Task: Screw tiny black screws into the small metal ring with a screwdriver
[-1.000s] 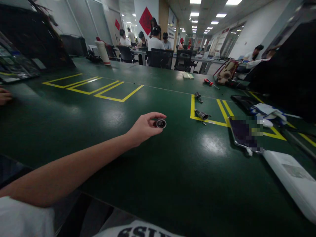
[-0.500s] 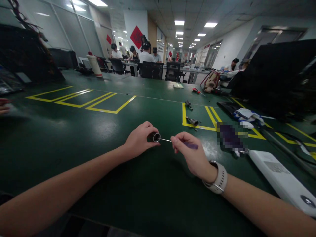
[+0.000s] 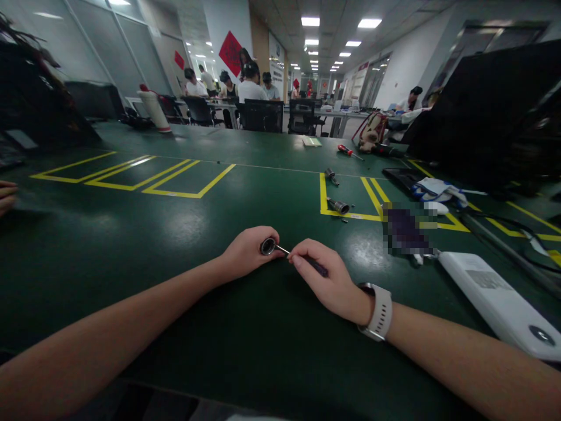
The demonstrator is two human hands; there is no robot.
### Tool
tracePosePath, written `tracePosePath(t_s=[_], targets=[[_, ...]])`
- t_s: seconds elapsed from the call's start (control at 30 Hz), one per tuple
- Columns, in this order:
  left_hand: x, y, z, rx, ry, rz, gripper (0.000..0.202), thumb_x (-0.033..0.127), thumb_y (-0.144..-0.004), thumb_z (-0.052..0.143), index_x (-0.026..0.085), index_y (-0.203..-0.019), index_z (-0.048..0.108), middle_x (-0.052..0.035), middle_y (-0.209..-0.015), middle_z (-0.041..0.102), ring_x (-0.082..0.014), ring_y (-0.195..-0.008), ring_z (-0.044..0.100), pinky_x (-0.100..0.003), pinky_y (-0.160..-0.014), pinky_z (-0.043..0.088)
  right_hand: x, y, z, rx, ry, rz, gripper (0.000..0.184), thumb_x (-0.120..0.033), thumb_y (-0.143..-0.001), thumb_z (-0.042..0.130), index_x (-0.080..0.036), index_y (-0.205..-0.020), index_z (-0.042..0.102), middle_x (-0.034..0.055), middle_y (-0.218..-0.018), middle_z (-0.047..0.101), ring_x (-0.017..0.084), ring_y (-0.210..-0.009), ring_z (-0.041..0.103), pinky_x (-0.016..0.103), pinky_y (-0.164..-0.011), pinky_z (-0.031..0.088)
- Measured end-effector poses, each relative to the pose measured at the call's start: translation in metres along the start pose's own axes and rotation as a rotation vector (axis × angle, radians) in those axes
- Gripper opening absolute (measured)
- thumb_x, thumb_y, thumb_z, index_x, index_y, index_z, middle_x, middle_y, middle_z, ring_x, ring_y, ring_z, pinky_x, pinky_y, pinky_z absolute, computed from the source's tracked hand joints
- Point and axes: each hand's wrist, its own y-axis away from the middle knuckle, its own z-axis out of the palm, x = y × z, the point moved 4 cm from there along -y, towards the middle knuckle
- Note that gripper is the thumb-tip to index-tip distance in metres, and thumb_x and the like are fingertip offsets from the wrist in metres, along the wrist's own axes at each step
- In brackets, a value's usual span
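Note:
Between the thumb and fingers of my left hand (image 3: 248, 251) is a small round metal sleeve (image 3: 267, 246), its open end turned towards me. My right hand (image 3: 324, 278), with a pale watch on the wrist, is closed round the dark handle of a small screwdriver (image 3: 319, 268). The thin shaft points left and reaches the sleeve's right edge by my left thumb; its tip is hidden. Farther right on the green table (image 3: 210, 362), two similar metal parts lie at a yellow taped box: a larger one (image 3: 339, 206) and a smaller one (image 3: 331, 176). Tiny pieces lie near them.
A red-handled screwdriver (image 3: 346, 150) lies farther back. On the right are a blurred dark phone-like object, a white power bank (image 3: 486, 286), gloves (image 3: 440, 192) and cables. A white bottle (image 3: 155, 109) stands back left. Another person's hand (image 3: 6, 196) shows at the left edge.
The screwdriver shaft has shifted from the sleeve's open mouth to its right edge. The sleeve has turned to face me more, and my right hand has come closer to the left.

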Motion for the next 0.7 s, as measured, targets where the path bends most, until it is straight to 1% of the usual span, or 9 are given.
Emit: tracePosePath(t_s=[0.07,0.13,0.23,0.3,0.37,0.5,0.57,0.63,0.7], targets=[[0.001,-0.001,0.001,0.011,-0.048,0.025,0.014,0.03,-0.073,0.058,0.017,-0.072,0.053,0.001,-0.069,0.055,-0.0135,-0.064,0.051,-0.025,-0.057,0.035,-0.004,0.002,0.003,-0.017,0.09,-0.097,0.013,-0.018,-0.087,0.044,-0.018,-0.085,0.057,0.0039,-0.082,0.059,0.015,-0.078,0.054,0.032,-0.072,0.044],[0.001,0.0,0.002,0.029,-0.096,0.029,0.014,0.029,-0.074,0.057,0.017,-0.07,0.052,0.0016,-0.066,0.053,-0.0128,-0.061,0.049,-0.024,-0.055,0.034,-0.008,0.004,0.006,-0.064,0.183,-0.169,0.015,-0.017,-0.087,0.042,-0.017,-0.088,0.057,0.0061,-0.086,0.06,0.017,-0.08,0.054,0.033,-0.073,0.044],[0.002,0.001,0.004,0.031,-0.14,0.048,0.014,0.028,-0.078,0.053,0.017,-0.07,0.051,0.0015,-0.066,0.052,-0.0127,-0.061,0.048,-0.024,-0.055,0.034,-0.012,0.005,0.01,-0.128,0.275,-0.199,0.016,-0.016,-0.087,0.042,-0.017,-0.09,0.057,0.0081,-0.089,0.06,0.018,-0.082,0.053,0.034,-0.073,0.044],[0.003,0.002,0.004,0.037,-0.144,0.071,0.011,0.026,-0.078,0.051,0.017,-0.071,0.051,0.0011,-0.067,0.053,-0.0131,-0.062,0.049,-0.025,-0.056,0.035,-0.012,0.005,0.01,-0.124,0.243,-0.175,0.015,-0.016,-0.086,0.042,-0.017,-0.089,0.057,0.0075,-0.088,0.06,0.018,-0.081,0.053,0.034,-0.073,0.043],[0.003,0.003,0.004,0.046,-0.133,0.089,0.008,0.022,-0.078,0.051,0.017,-0.071,0.05,0.0008,-0.068,0.053,-0.0132,-0.063,0.05,-0.025,-0.057,0.036,-0.009,0.002,0.007,-0.09,0.13,-0.113,0.014,-0.016,-0.086,0.044,-0.018,-0.087,0.058,0.0057,-0.085,0.06,0.017,-0.08,0.054,0.033,-0.073,0.044],[0.003,0.004,0.001,0.073,-0.11,0.106,0.008,0.022,-0.078,0.052,0.017,-0.071,0.05,0.0007,-0.069,0.053,-0.0129,-0.064,0.051,-0.024,-0.057,0.036,0.013,-0.003,0.0,-0.023,-0.244,0.161,0.016,-0.023,-0.087,0.045,-0.017,-0.083,0.06,0.0036,-0.08,0.06,0.015,-0.076,0.055,0.031,-0.07,0.045],[0.003,0.004,0.0,0.085,-0.117,0.101,0.009,0.023,-0.078,0.052,0.018,-0.071,0.05,0.0006,-0.069,0.054,-0.013,-0.064,0.051,-0.024,-0.057,0.037,0.023,-0.004,0.0,-0.007,-0.427,0.243,0.018,-0.026,-0.088,0.044,-0.017,-0.084,0.06,0.0036,-0.082,0.061,0.015,-0.076,0.056,0.031,-0.07,0.046],[0.003,0.004,0.0,0.086,-0.135,0.088,0.008,0.022,-0.077,0.052,0.018,-0.071,0.05,0.0005,-0.069,0.054,-0.0132,-0.064,0.052,-0.025,-0.058,0.037,0.023,-0.003,0.0,0.002,-0.439,0.232,0.019,-0.027,-0.088,0.043,-0.018,-0.085,0.059,0.0034,-0.082,0.06,0.015,-0.077,0.056,0.031,-0.07,0.046],[0.004,0.004,0.001,0.079,-0.156,0.075,0.005,0.019,-0.075,0.052,0.018,-0.071,0.05,0.0003,-0.069,0.055,-0.0136,-0.064,0.053,-0.025,-0.058,0.037,0.015,-0.001,0.0,0.0,-0.245,0.135,0.018,-0.025,-0.088,0.043,-0.018,-0.084,0.06,0.0034,-0.082,0.06,0.015,-0.078,0.055,0.031,-0.072,0.045]])
